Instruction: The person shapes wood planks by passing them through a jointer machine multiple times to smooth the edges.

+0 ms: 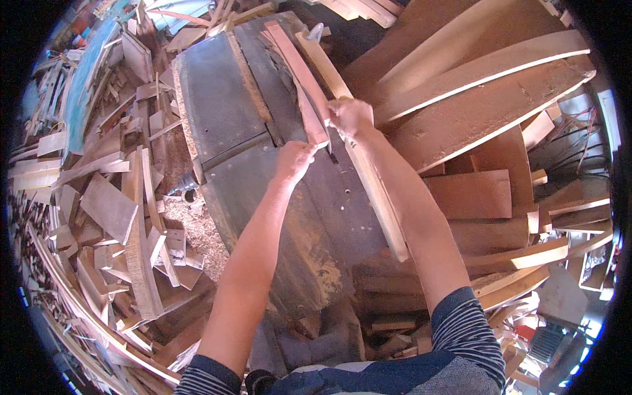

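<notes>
A long reddish wooden board (297,78) lies lengthwise on the dark metal top of a saw table (227,99), its left edge rough. My left hand (295,160) is closed on the near end of this board. On its right side, my right hand (351,118) is closed in a slightly blurred fist, the fingers against the board's right edge. That hand also rests over a pale wooden fence (376,191) running along the table. A narrow dark slot (333,158) shows in the tabletop just below the hands; I cannot make out a blade clearly.
Large brown planks (487,115) lean close on the right. Heaped wood offcuts (108,207) cover the left side, with sawdust (197,227) along the table's left edge. A bolt-like metal part (184,185) sticks out there. A motor (548,343) stands at the lower right.
</notes>
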{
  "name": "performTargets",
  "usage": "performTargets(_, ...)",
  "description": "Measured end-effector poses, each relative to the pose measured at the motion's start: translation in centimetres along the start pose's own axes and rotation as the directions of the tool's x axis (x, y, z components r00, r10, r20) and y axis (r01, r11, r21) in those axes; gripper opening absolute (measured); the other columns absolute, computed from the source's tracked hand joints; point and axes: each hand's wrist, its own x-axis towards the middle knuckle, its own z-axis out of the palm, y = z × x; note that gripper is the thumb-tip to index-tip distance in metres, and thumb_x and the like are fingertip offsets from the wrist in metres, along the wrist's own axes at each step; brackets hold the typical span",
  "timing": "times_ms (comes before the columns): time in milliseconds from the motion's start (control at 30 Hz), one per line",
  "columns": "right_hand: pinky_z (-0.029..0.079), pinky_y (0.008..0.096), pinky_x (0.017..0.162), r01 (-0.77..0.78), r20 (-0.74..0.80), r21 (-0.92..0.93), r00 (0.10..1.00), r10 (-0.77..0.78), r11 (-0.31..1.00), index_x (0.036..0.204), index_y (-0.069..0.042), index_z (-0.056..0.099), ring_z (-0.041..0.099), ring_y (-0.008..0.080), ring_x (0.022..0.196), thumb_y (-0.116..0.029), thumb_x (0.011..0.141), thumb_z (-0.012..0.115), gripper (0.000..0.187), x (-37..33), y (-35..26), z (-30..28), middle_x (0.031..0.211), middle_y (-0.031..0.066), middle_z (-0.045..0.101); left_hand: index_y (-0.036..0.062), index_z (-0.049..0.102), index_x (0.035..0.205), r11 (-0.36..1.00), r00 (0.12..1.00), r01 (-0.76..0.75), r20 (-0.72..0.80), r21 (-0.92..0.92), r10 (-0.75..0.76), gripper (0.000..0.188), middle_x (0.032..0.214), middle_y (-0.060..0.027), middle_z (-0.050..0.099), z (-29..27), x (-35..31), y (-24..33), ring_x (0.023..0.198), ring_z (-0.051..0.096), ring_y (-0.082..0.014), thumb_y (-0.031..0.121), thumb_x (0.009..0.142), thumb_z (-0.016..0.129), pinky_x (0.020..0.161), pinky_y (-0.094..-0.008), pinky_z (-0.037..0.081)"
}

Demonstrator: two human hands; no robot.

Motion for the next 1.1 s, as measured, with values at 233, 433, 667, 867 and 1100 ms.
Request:
performTargets(233,0.058,0.0381,0.090,-0.291,-0.540,0.404,0.690,0.482,0.867,0.118,-0.014,0.079,0.077,0.0266,0.097,-0.035,0.092,0.072,0.034,2.0,5.4,-13.0,0.107,0.0130,0.078,0.0009,0.071,0.076,0.999,0.993,-0.036,0.117,0.016,0.034,0.059,0.068,-0.0152,0.069,1.1,-9.1,-3.2,0.065,0.069,-0.0310,0.051,0.103,0.056,0.065,-0.0467,0.051)
performTargets(433,0.059,0.0355,0.072,-0.261,-0.335,0.470,0.831,0.444,0.843,0.107,-0.003,0.078,0.073,0.0200,0.082,-0.018,0.093,0.074,0.020,-25.2,3.1,-18.1,0.096,0.0131,0.078,0.0034,0.066,0.080,0.973,0.958,-0.202,0.231,0.109,0.173,0.040,0.070,-0.0195,0.065,3.6,-27.6,-3.0,0.067,0.068,-0.0385,0.027,0.108,0.050,0.058,-0.0516,0.053)
performTargets(667,0.058,0.0427,0.079,-0.505,0.268,0.533,0.862,0.431,0.679,0.115,-0.001,0.074,0.069,0.0314,0.088,-0.021,0.083,0.083,0.039,-45.3,-11.6,-10.0,0.096,0.0167,0.071,0.0009,0.070,0.087,0.984,0.900,-0.042,0.434,0.176,-0.039,0.044,0.089,-0.0263,0.069,0.9,-37.1,-4.8,0.084,0.067,-0.0489,0.038,0.104,0.055,0.076,-0.0569,0.052)
performTargets(867,0.049,0.0505,0.099,-0.624,0.357,0.314,0.776,0.520,0.715,0.138,0.004,0.055,0.054,0.0406,0.123,-0.040,0.082,0.084,0.077,-41.9,-19.7,-5.3,0.123,0.0235,0.057,0.0027,0.070,0.091,0.976,0.960,0.119,0.228,0.185,-0.160,0.040,0.092,-0.0235,0.070,-7.8,-36.3,-5.2,0.090,0.068,-0.0438,0.038,0.102,0.056,0.078,-0.0524,0.051)
performTargets(1100,0.047,0.0477,0.076,-0.703,0.353,0.534,0.691,0.631,0.470,0.086,0.001,0.056,0.058,0.0395,0.080,-0.014,0.077,0.066,0.020,-43.7,-20.9,-6.3,0.080,0.0200,0.056,0.0012,0.067,0.090,0.965,0.972,0.198,0.093,0.171,-0.215,0.038,0.082,-0.0226,0.064,-15.0,-38.1,-7.0,0.074,0.064,-0.0390,0.038,0.099,0.061,0.071,-0.0481,0.048)
